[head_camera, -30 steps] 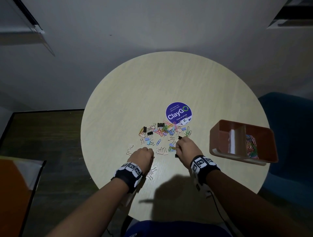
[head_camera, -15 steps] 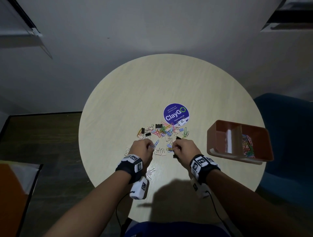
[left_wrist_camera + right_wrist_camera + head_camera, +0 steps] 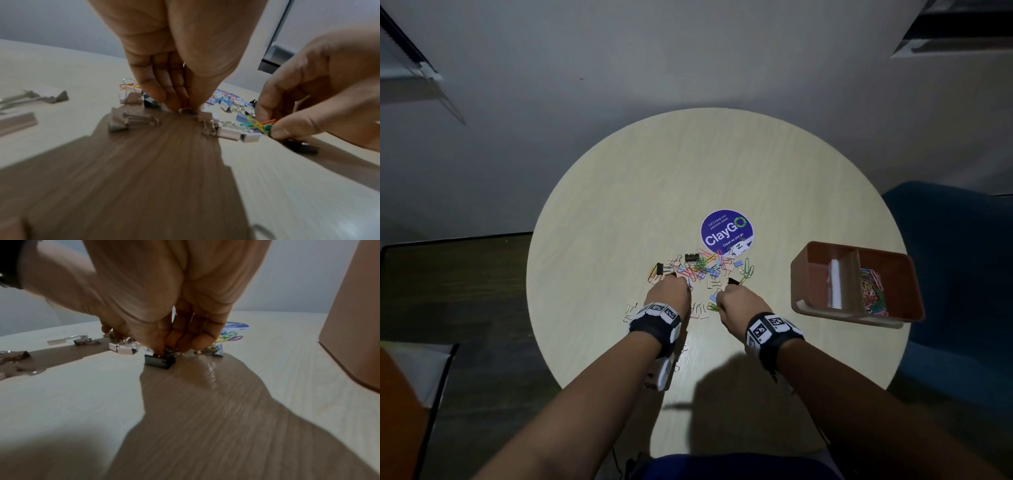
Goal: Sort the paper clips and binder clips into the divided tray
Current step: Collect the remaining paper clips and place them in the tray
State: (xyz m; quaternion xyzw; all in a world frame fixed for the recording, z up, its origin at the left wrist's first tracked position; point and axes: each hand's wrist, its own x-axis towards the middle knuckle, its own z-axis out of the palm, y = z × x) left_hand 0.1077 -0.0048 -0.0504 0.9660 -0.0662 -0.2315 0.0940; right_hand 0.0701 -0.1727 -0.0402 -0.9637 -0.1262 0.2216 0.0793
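Resting on a round pale table (image 3: 619, 192), a heap of paper clips and binder clips (image 3: 700, 267) is seen just below a purple sticker (image 3: 726, 230). The left hand (image 3: 667, 296) is held with fingertips (image 3: 174, 104) bunched, pinching a small clip at the heap's near edge. A bundle of coloured paper clips (image 3: 260, 125) is gripped by the right hand (image 3: 739, 305), curled above a black binder clip (image 3: 160, 361). The divided tray (image 3: 822, 308) sits well to the right, coloured clips lying in its right compartment
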